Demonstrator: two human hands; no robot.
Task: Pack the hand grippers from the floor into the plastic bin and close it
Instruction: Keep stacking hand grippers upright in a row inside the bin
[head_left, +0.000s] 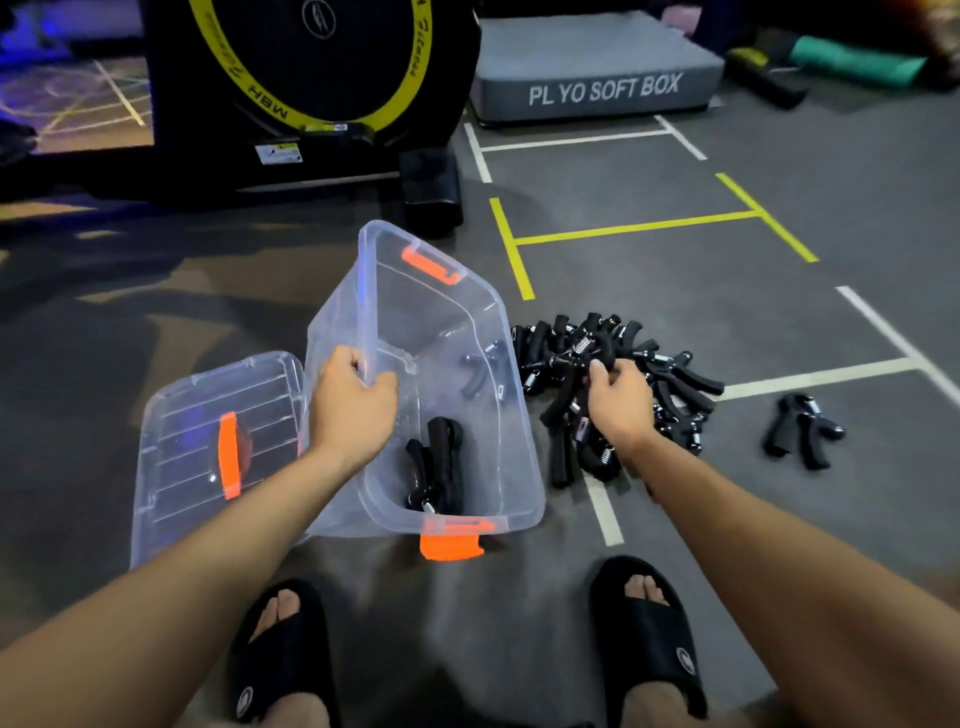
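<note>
A clear plastic bin (483, 312) with orange latches stands tilted toward the right on the dark floor. My left hand (353, 402) grips its left rim. A few black hand grippers (439, 467) lie inside it. Right of the bin lies a pile of black hand grippers (675, 374). My right hand (621, 397) is curled on grippers at the pile's near-left part. One hand gripper (800, 428) lies apart, further right. The clear lid (208, 441) with an orange handle lies flat to the bin's left.
My two feet in black slides (649, 639) are at the bottom of the view. A black exercise machine (311, 88) stands behind the bin. A grey plyo soft box (597, 73) sits at the back right. White and yellow lines mark the floor.
</note>
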